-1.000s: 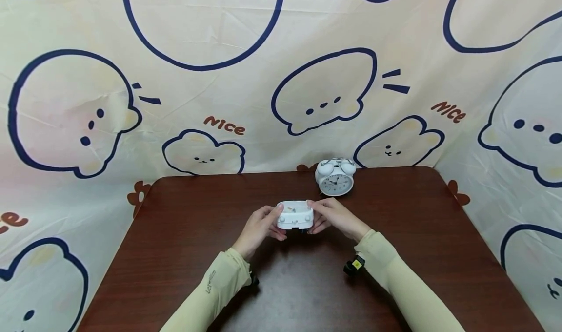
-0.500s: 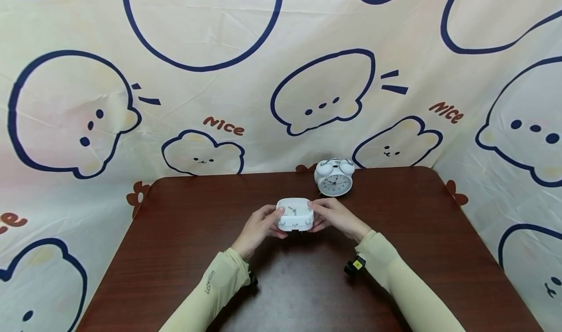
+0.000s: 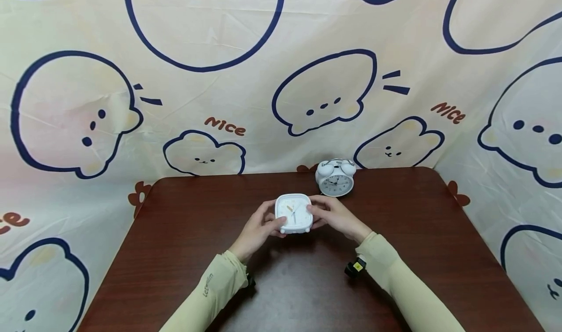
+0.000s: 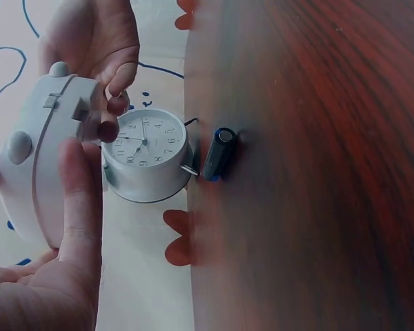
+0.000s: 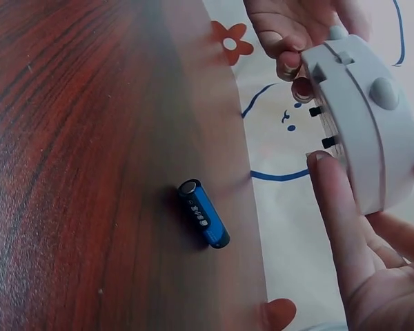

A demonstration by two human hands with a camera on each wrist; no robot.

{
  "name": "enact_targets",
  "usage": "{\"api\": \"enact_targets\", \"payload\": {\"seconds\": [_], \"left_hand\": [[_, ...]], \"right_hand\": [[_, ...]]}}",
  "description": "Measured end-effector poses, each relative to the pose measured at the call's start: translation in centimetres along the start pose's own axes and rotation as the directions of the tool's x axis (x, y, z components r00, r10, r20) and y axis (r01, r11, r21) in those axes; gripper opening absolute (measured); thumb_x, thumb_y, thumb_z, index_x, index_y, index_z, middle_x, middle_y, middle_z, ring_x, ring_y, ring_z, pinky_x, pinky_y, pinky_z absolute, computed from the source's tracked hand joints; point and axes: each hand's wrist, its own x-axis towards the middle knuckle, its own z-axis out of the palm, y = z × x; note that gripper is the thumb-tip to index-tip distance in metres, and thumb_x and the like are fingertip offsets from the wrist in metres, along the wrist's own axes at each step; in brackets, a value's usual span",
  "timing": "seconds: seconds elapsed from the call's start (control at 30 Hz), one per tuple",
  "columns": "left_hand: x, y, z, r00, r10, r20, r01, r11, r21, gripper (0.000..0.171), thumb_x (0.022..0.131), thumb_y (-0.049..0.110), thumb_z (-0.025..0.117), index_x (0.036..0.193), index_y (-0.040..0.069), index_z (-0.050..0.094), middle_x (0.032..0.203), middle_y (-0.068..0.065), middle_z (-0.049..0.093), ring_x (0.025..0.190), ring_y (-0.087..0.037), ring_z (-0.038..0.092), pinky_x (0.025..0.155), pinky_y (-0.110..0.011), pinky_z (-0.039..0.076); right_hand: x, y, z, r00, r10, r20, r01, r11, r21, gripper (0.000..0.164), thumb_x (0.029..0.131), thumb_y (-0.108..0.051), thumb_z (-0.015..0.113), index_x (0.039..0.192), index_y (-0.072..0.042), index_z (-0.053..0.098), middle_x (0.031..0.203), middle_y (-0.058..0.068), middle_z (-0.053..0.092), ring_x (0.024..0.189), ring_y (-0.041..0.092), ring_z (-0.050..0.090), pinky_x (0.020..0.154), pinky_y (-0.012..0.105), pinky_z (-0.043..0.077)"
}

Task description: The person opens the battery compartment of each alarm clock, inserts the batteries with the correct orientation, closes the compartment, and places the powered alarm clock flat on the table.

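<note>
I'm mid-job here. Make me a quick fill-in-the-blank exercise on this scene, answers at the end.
1. The held clock, between the left hand and the right hand, has a roughly ____ outline with rounded corners.
2. The alarm clock standing near the far edge of the table has two rounded ____ on top.
3. The right wrist view shows one blue-and-black ____ lying on the table.

Missing words: square; bells; battery.
</note>
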Motion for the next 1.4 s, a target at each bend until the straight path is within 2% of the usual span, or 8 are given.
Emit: {"api": "enact_targets", "payload": {"seconds": [0.17, 0.3, 0.4, 0.5, 0.6, 0.77, 0.93, 1.4], "left_hand": [[-0.1, -0.2, -0.1, 0.999, 0.030, 0.021, -0.030, 1.000, 0.003, 0.068, 0.098, 0.010, 0.071, 0.157, 0.010, 0.035, 0.100, -0.013, 0.064, 0.082, -0.018, 0.070, 0.085, -0.051, 0.062], [-0.4, -0.1, 0.0, 0.995, 0.099, 0.030, -0.099, 0.995, 0.006, 0.081, 0.091, 0.006, 0.078, 0.158, 0.015, 0.034, 0.107, -0.013, 0.064, 0.088, -0.018, 0.070, 0.085, -0.038, 0.062], [-0.5, 0.1, 0.3, 0.990, 0.141, 0.021, -0.141, 0.990, 0.011, 0.084, 0.089, 0.007, 0.082, 0.158, 0.018, 0.035, 0.110, -0.012, 0.064, 0.091, -0.018, 0.068, 0.082, -0.028, 0.060], [-0.6, 0.3, 0.7, 0.986, 0.165, 0.008, -0.165, 0.986, 0.028, 0.084, 0.088, 0.008, 0.083, 0.157, 0.019, 0.037, 0.111, -0.012, 0.065, 0.092, -0.019, 0.068, 0.080, -0.025, 0.059], [-0.6, 0.5, 1.0, 0.982, 0.190, -0.002, -0.189, 0.978, 0.082, 0.084, 0.087, 0.010, 0.084, 0.157, 0.019, 0.040, 0.110, -0.011, 0.065, 0.092, -0.018, 0.068, 0.079, -0.024, 0.059], [-0.5, 0.7, 1.4, 0.970, 0.242, 0.012, -0.241, 0.959, 0.150, 0.082, 0.087, 0.009, 0.084, 0.157, 0.015, 0.041, 0.106, -0.012, 0.065, 0.087, -0.016, 0.067, 0.076, -0.024, 0.059], [-0.5, 0.6, 1.4, 0.971, 0.239, 0.022, -0.239, 0.958, 0.156, 0.079, 0.088, 0.005, 0.082, 0.156, 0.017, 0.043, 0.103, -0.013, 0.065, 0.084, -0.016, 0.067, 0.074, -0.024, 0.060], [-0.1, 0.4, 1.1, 0.975, 0.221, 0.039, -0.224, 0.956, 0.188, 0.077, 0.090, 0.009, 0.081, 0.156, 0.019, 0.043, 0.104, -0.012, 0.065, 0.086, -0.018, 0.067, 0.075, -0.025, 0.060]], "right_hand": [[-0.1, 0.2, 0.3, 1.000, 0.001, -0.006, -0.001, 1.000, 0.025, 0.045, 0.110, -0.019, 0.051, 0.148, 0.006, 0.048, 0.108, 0.016, 0.067, 0.081, 0.019, 0.072, 0.076, 0.039, 0.064], [-0.2, 0.3, 0.5, 1.000, 0.006, -0.002, -0.005, 0.998, 0.063, 0.046, 0.112, -0.019, 0.045, 0.150, 0.007, 0.043, 0.110, 0.015, 0.065, 0.081, 0.017, 0.071, 0.075, 0.035, 0.063], [-0.2, 0.4, 0.6, 1.000, 0.020, 0.002, -0.020, 0.996, 0.088, 0.047, 0.113, -0.020, 0.041, 0.151, 0.008, 0.041, 0.111, 0.015, 0.064, 0.083, 0.016, 0.070, 0.076, 0.034, 0.063], [-0.3, 0.5, 0.6, 0.999, 0.038, 0.002, -0.038, 0.993, 0.114, 0.047, 0.113, -0.019, 0.039, 0.152, 0.008, 0.039, 0.114, 0.015, 0.063, 0.086, 0.015, 0.069, 0.076, 0.033, 0.062], [-0.3, 0.5, 0.6, 0.998, 0.055, 0.010, -0.056, 0.990, 0.129, 0.048, 0.113, -0.018, 0.037, 0.154, 0.007, 0.037, 0.119, 0.020, 0.062, 0.087, 0.016, 0.069, 0.077, 0.033, 0.062], [-0.4, 0.6, 0.8, 0.994, 0.094, 0.048, -0.100, 0.986, 0.130, 0.051, 0.113, -0.021, 0.034, 0.158, 0.002, 0.030, 0.138, 0.025, 0.051, 0.099, 0.019, 0.067, 0.081, 0.033, 0.060], [-0.3, 0.8, 0.9, 0.989, 0.109, 0.096, -0.122, 0.982, 0.141, 0.052, 0.114, -0.024, 0.033, 0.161, -0.004, 0.026, 0.146, 0.026, 0.043, 0.108, 0.022, 0.065, 0.085, 0.036, 0.059], [-0.2, 0.7, 0.6, 0.988, 0.109, 0.106, -0.122, 0.985, 0.120, 0.052, 0.114, -0.026, 0.033, 0.160, -0.003, 0.026, 0.147, 0.026, 0.042, 0.111, 0.025, 0.066, 0.088, 0.039, 0.061]]}}
